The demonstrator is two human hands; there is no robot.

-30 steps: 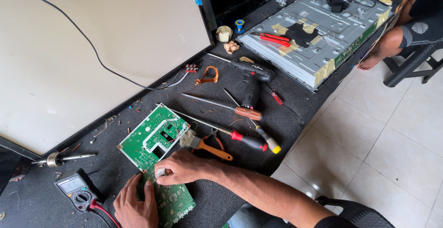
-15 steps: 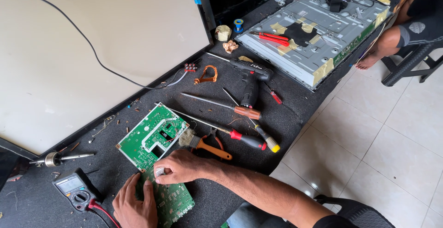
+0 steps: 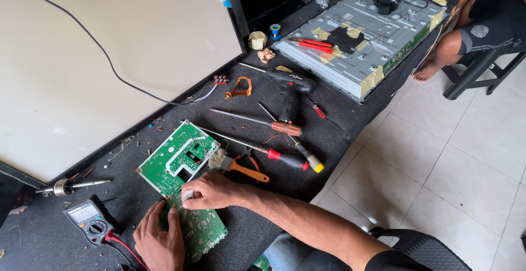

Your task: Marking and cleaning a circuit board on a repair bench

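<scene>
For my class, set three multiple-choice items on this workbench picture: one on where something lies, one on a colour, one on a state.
1. Where is the multimeter?
A. left of the left hand
B. on the metal chassis
C. on the floor tiles

2. What colour is the circuit board?
A. blue
B. green
C. brown

3. What is the right hand doing?
A. hanging off the bench
B. gripping the cordless drill
C. pinching a small pale item against the board

Key: 1 A, it sits at the bench's near left corner; 2 B, its face is green; 3 C, its fingertips close on the item over the board.
</scene>
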